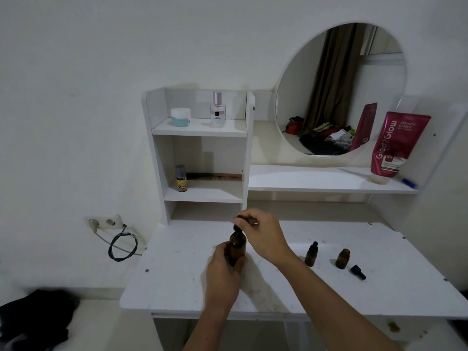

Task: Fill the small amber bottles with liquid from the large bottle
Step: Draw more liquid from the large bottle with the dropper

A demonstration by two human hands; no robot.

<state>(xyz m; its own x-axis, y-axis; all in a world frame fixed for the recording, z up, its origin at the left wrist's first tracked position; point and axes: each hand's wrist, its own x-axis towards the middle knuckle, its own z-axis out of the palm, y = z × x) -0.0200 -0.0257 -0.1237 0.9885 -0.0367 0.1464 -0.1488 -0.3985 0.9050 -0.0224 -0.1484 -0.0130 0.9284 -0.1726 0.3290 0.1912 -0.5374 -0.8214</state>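
Your left hand (222,272) grips the large bottle (237,247); your right hand (263,234) pinches its dropper (239,222). The small bottles (343,258) apparently remain unfilled.

Left hand (222,272) curled in a grip, right hand (263,236) above, fingers (244,220) apparently pinching

pink tube (397,143) at 2 o'clock on the shelf: big white word "Glad2Glow", small "10x" lower down | its other lines: too blurry to read | perfume bottle (217,111) at 12 o'clock: label too small | yellow spray can (181,179): words too small
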